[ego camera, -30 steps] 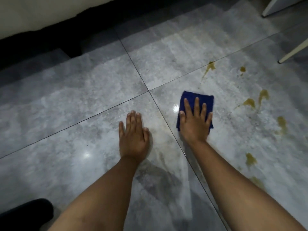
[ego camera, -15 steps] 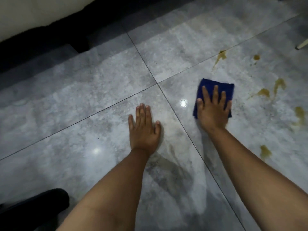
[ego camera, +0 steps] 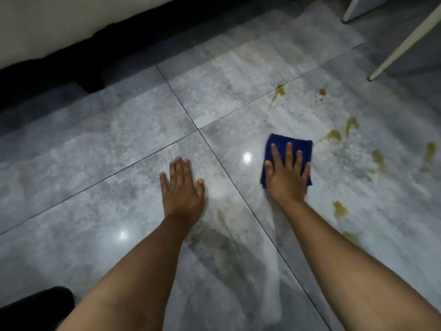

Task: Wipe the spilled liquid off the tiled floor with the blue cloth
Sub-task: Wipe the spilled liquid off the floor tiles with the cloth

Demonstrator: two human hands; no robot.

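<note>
The blue cloth (ego camera: 281, 140) lies folded on the grey tiled floor (ego camera: 119, 144), right of the tile joint. My right hand (ego camera: 286, 180) presses flat on it with fingers spread, covering its near half. Yellow-brown spilled liquid (ego camera: 334, 134) sits in several spots just right of the cloth; one spot (ego camera: 340, 209) lies beside my right wrist, and another spot (ego camera: 279, 90) is farther away. My left hand (ego camera: 182, 192) rests palm down on the bare tile, left of the joint, holding nothing.
A slanted white chair leg (ego camera: 405, 41) touches the floor at the far right, with a white furniture base (ego camera: 353, 8) behind it. A cream furniture edge (ego camera: 47, 20) with a dark gap under it runs along the top left. A dark object (ego camera: 35, 304) sits bottom left.
My right hand has slid the cloth to the right, closer to the yellow-brown spots. My left hand has stayed planted on the tile. The view has shifted.
</note>
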